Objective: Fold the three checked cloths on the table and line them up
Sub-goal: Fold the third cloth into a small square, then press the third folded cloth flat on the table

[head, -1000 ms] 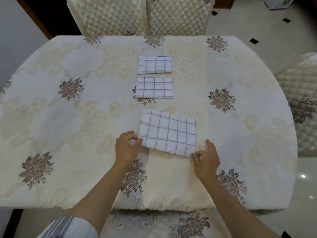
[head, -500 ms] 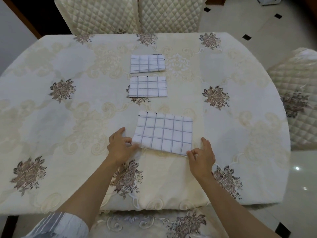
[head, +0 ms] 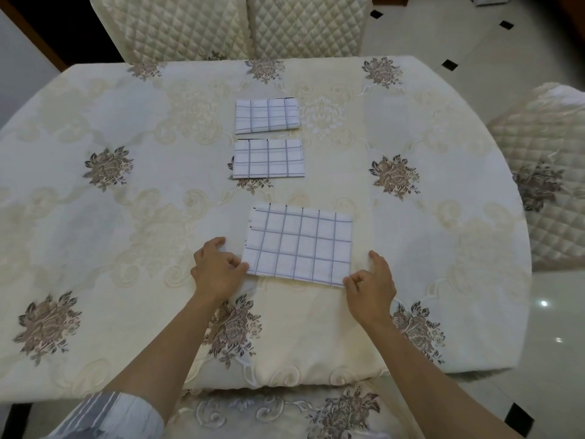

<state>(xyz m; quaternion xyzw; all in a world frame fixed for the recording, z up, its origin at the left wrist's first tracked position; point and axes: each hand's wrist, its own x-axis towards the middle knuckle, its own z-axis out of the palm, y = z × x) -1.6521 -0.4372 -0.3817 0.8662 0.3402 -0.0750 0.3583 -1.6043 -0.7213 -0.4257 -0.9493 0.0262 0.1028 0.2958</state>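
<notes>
Fingers of the left hand and right hand are pinched on the two near corners of the nearest checked cloth.

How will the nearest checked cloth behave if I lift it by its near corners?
Probably floppy: the nearest checked cloth is thin fabric lying flat, so it should sag. Likely light. Its layered left edge suggests it could unfold.

left hand, right hand on cloth
</notes>
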